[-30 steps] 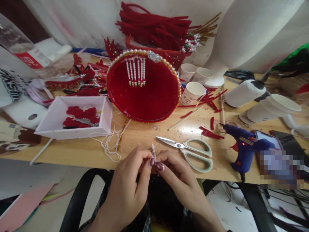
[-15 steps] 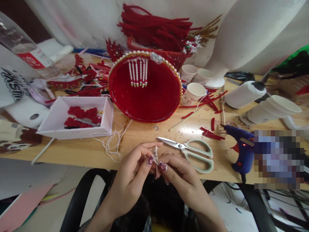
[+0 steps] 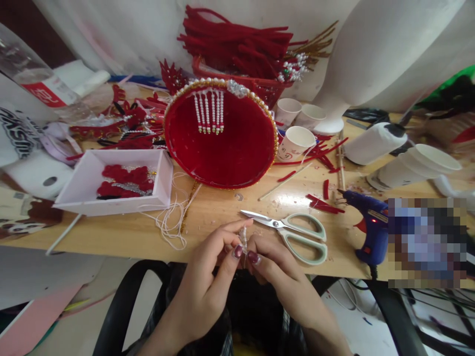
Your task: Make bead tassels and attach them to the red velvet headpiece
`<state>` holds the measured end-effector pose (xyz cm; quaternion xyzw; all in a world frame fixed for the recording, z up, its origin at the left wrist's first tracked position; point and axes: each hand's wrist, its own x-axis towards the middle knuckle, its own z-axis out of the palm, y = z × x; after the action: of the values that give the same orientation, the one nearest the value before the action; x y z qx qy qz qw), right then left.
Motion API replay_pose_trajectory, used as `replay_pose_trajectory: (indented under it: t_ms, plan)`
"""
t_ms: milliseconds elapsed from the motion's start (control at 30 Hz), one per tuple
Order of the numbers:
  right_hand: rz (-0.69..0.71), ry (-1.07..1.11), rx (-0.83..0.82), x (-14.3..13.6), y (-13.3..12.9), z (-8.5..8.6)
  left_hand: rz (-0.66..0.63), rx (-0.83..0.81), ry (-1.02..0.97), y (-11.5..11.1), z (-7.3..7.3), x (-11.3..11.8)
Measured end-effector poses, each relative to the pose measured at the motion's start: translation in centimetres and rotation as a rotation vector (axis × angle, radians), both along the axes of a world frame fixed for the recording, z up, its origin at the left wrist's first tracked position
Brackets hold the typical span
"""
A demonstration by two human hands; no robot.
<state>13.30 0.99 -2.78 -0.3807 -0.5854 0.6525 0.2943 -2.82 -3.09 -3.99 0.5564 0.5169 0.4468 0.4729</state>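
Observation:
At the table's front edge, my left hand point(image 3: 213, 269) pinches a short strand of small white beads point(image 3: 244, 234) between thumb and fingers. Closed against it from the other side is my right hand point(image 3: 279, 267), its thumb and fingertips at the lower end of the same strand. Fingers hide part of the strand. Scissors point(image 3: 285, 227) with pale green handles lie just beyond my right hand, blades pointing left. Behind them stands a round red velvet piece point(image 3: 237, 153) edged with pearls and gold trim, several beaded tassels point(image 3: 210, 111) hanging in its upper part.
Left lies a white box point(image 3: 115, 205) holding red flowers, beside loose white cord point(image 3: 172, 222). A blue glue gun point(image 3: 371, 227) with a lit red light rests on the right. Paper cups point(image 3: 297, 143) and a red basket point(image 3: 260, 86) of red stems stand behind.
Both hands have shifted slightly right with the bead strand, and the fingertips sit closer together around it. The view has drifted a little; the table items stay put.

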Motion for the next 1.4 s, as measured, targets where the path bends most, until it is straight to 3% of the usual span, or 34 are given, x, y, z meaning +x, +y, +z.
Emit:
replay_pose_trajectory:
  t_ms: [233, 333, 467, 700, 933, 1033, 1167, 1400]
  plan:
    - [-0.040, 0.302, -0.612, 0.2, 0.2, -1.0, 0.096, 0.364, 0.308, -0.4, -0.3, 0.7]
    - [-0.027, 0.421, -0.765, 0.4, 0.4, -1.0, 0.115, 0.505, 0.344, -0.4, -0.4, 0.7]
    - [0.002, 0.509, -0.877, 0.6, 0.6, -1.1, 0.069, 0.593, 0.410, -0.3, -0.5, 0.7]
    - [0.009, 0.607, -0.997, 0.9, 0.6, -1.0, 0.144, 0.721, 0.468, 0.3, -0.6, 0.6]
    - [-0.132, 0.734, -1.130, 0.4, -0.2, -0.4, 0.139, 0.902, 0.635, 0.5, -1.2, 0.0]
    - [-0.257, 0.709, -1.095, 0.0, -0.5, -0.2, 0.145, 0.956, 0.724, 0.8, -1.4, -0.2]
    - [-0.407, 0.554, -0.873, -0.8, -1.2, -0.1, 0.157, 0.954, 0.728, 1.1, -1.8, -0.2]
    - [-0.407, 0.134, -0.412, -1.0, -2.0, -0.8, 0.062, 0.819, 0.729, 0.9, -2.0, -0.6]
